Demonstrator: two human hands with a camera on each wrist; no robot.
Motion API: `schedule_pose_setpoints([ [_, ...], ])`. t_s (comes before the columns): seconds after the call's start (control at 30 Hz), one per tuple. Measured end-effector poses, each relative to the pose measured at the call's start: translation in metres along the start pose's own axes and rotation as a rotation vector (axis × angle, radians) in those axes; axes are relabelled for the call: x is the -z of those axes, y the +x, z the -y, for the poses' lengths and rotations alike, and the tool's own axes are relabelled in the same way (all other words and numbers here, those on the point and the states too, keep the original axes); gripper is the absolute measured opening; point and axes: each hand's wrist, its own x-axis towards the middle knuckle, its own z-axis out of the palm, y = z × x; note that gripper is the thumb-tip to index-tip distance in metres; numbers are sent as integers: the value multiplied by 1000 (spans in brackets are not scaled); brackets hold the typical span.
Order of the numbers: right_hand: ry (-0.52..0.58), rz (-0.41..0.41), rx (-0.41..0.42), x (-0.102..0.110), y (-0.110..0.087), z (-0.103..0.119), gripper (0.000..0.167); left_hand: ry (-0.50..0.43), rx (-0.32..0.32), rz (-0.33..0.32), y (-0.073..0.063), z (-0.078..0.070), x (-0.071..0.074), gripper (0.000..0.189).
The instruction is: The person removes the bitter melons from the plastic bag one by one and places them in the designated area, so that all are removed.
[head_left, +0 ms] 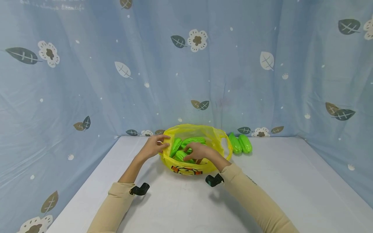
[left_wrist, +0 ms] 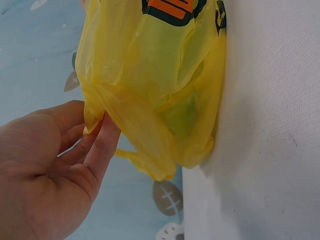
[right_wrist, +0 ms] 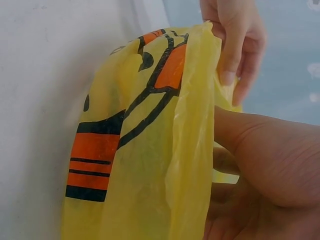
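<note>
A yellow plastic bag (head_left: 166, 158) with an orange and black print stands with its mouth spread. Several glossy, ridged, bright green cucumber-shaped pieces (head_left: 193, 140) lie inside. My left hand (head_left: 153, 146) pinches the bag's left edge between thumb and fingers; the left wrist view shows the hand (left_wrist: 55, 165) at the gathered plastic. Reaching through the mouth, my right hand (head_left: 201, 151) has its thumb and fingers spread over a green piece (head_left: 181, 156) near the front. In the right wrist view the bag's rim hides its fingertips, so I cannot tell whether they grip that piece.
Two more green pieces (head_left: 235, 143) lie side by side just right of the bag, near the table's back edge. The white table (head_left: 180, 204) meets a blue patterned curtain (head_left: 221, 81) behind the bag. A loop-shaped handle (head_left: 229, 145) stands up at the bag's right side.
</note>
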Motion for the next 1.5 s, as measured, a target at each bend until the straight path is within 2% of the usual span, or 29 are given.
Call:
schedule_pose_setpoints([
  [0.57,66,-18,26,17,-13,2,53,4,-2,-1,0,3,0,35],
  [0.8,62,-51,63,22,-16,-4,52,15,0,-3,-1,4,0,35],
  [0.93,85,-43,86,27,-19,-7,51,12,0,-2,-1,3,0,35],
  [1.2,110,-55,63,38,-27,-13,52,5,0,-2,-1,2,0,35],
  [1.5,129,-65,89,49,-40,-21,51,5,10,-8,0,2,0,35],
])
